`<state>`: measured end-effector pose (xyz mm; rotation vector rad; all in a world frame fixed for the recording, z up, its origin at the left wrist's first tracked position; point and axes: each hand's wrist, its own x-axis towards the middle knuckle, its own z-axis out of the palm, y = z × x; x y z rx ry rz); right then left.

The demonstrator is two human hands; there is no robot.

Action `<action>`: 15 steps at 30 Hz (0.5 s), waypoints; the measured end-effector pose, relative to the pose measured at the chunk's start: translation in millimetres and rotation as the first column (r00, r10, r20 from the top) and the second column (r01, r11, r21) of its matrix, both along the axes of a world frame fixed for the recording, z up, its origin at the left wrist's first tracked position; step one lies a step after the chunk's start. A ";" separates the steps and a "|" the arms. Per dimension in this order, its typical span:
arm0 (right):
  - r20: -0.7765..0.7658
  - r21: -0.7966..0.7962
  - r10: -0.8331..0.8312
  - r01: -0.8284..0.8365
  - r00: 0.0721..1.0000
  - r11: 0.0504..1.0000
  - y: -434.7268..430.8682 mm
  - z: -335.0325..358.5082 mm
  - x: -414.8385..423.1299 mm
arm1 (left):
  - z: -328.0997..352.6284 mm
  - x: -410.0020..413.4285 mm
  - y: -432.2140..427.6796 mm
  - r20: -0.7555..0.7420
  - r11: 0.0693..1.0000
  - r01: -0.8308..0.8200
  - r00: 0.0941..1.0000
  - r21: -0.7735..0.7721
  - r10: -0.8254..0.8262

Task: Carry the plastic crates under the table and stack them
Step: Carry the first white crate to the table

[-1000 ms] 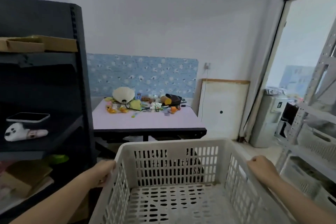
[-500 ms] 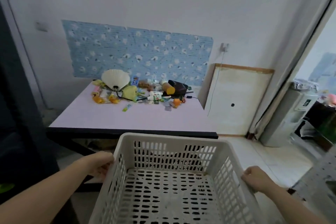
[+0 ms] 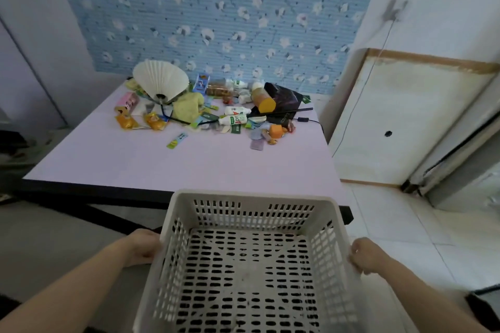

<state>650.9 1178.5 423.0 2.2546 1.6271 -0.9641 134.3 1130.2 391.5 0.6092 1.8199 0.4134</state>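
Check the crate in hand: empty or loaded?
Empty: the white crate shows only its bare perforated floor, with nothing lying inside.

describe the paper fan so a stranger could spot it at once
Start at the pale pink table below the blue flowered wall panel. Near its back left sits the paper fan, spread open. It is the only large white pleated half-circle among small colourful packets and bottles.
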 end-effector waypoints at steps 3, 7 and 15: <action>-0.074 -0.050 0.016 -0.020 0.997 0.999 25.3 -6.4 -5.4 | -26.9 -16.4 20.1 -0.044 0.997 0.051 0.998 -0.055 -0.053; -0.029 -0.145 0.068 -0.071 0.997 0.987 37.5 -34.1 -22.9 | -31.0 -15.8 17.6 -0.166 0.996 0.057 0.984 -0.069 -0.068; -0.018 -0.220 -0.027 0.023 0.999 0.975 47.6 -59.9 -15.2 | -50.9 -8.8 16.8 -0.183 0.999 0.030 0.983 -0.013 -0.032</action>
